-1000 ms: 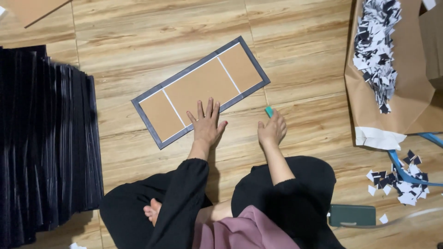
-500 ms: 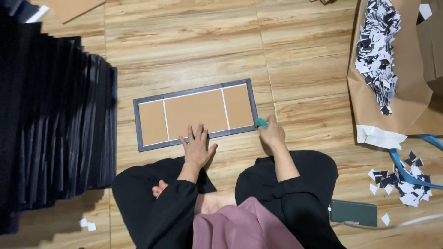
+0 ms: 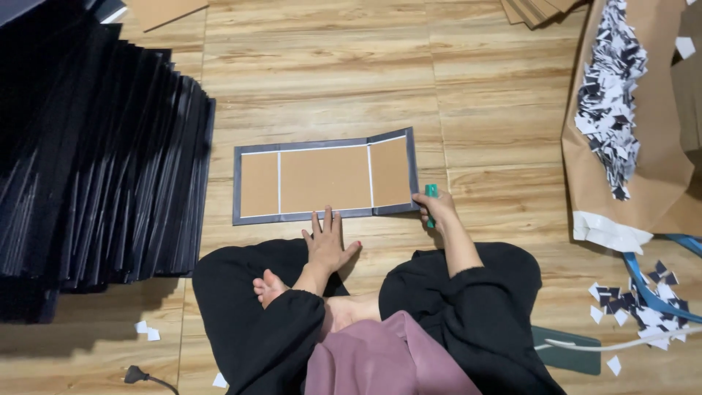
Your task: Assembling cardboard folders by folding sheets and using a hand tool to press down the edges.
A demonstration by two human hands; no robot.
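A flat cardboard cover (image 3: pixel 325 179) with three brown panels and a dark grey border lies on the wooden floor in front of me. My left hand (image 3: pixel 327 245) rests flat, fingers spread, with its fingertips at the cover's near edge. My right hand (image 3: pixel 433 210) holds a small green tool (image 3: pixel 431 193) and touches the cover's near right corner, where the right panel is slightly raised. I sit cross-legged in black clothes, one bare foot (image 3: pixel 269 287) showing.
A big fanned stack of black covers (image 3: pixel 95 161) fills the left side. A brown paper sheet (image 3: pixel 629 124) heaped with black-and-white paper scraps lies at right; more scraps (image 3: pixel 636 300) and blue-handled scissors (image 3: pixel 658 289) sit below it. A dark green phone (image 3: pixel 570 351) lies beside my right knee.
The cover has turned from slanted to square in front of me and come nearer. My left hand slid off it to its near edge; my right hand moved to its right corner.
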